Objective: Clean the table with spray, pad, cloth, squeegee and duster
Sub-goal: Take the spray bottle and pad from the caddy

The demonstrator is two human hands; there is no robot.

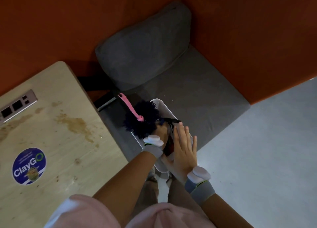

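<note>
Your right hand [184,149] lies flat, fingers straight, over the basket [167,109] on the seat [205,99]; left hand [162,131] reaches inside, grip cannot be told. Duster [140,119] sits in basket. Stained worktop [51,125] sticker [29,166] reads "ClayGO".

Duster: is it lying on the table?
No, the duster sits in the white bin on the grey seat, beside the table.

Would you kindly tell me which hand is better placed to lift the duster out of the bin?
Left: the left hand reaches inside the bin beside the duster; the right hand lies flat, farther from it.
</note>
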